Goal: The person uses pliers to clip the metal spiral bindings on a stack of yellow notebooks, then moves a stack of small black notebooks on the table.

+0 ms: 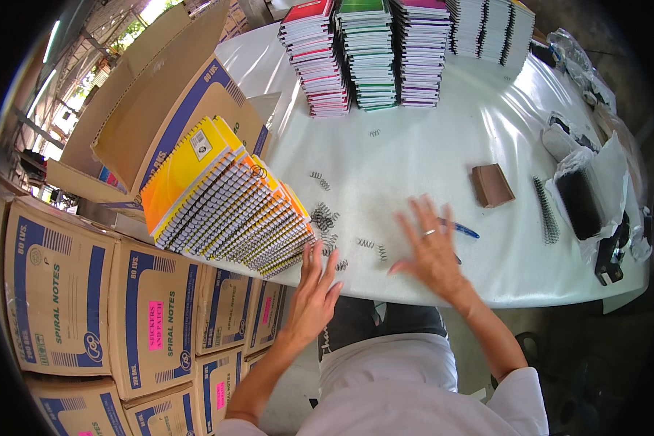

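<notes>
A tall stack of yellow and orange spiral notebooks (229,203) leans at the table's left edge, black coils facing me. My left hand (313,294) is at the stack's lower right corner, fingers extended and holding nothing visible; I cannot tell whether they touch it. With fingers spread, my right hand (432,251) is over the table, empty, a ring on one finger. Partly behind it lies a blue pen (459,229). Between my hands are short cut pieces of black coil (366,243), and a tangled clump of coil (325,216) lies beside the stack.
Red (312,65), green (368,62) and purple notebook stacks (423,62) stand at the back. A brown block (492,185), a long coil (546,211) and a black stapler-like tool (612,254) lie right. An open carton (196,116) and stacked cartons (62,283) fill the left.
</notes>
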`<move>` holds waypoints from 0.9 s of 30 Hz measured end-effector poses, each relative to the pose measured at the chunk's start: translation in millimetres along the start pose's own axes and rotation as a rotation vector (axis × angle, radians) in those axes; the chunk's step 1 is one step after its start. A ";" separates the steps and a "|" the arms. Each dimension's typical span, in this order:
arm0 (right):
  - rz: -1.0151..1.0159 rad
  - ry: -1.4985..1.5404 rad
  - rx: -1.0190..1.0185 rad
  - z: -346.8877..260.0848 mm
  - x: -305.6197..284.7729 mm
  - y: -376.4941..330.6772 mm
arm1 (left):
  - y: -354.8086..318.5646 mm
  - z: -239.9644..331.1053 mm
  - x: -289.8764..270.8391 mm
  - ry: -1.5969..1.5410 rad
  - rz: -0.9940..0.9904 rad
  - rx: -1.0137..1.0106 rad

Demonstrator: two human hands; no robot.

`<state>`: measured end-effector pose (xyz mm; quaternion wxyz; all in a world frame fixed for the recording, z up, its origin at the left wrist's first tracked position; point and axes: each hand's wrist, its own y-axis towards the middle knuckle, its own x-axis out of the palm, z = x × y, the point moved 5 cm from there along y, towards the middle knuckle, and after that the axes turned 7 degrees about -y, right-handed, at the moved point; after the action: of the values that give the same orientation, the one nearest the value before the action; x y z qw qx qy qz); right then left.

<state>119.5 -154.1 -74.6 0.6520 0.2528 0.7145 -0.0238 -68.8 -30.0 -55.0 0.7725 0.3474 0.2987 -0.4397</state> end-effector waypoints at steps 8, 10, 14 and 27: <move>-0.057 0.382 -0.453 -62.5 57.4 84.6 | -23.8 -24.2 30.4 -0.304 0.213 -0.383; -0.081 0.504 -0.603 -67.3 61.6 103.1 | -20.0 -22.3 31.2 -0.276 0.271 -0.336; -0.144 0.459 -0.767 -52.6 82.9 119.6 | -17.6 -17.2 31.5 -0.244 0.307 -0.321; 0.294 0.399 -0.278 78.0 46.1 198.5 | -9.3 -4.3 44.6 -0.195 0.218 -0.050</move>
<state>268.1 5.7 -71.0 0.5234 0.2614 0.7807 0.2194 -58.3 -51.1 -94.2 0.8494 0.3139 0.1936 -0.3775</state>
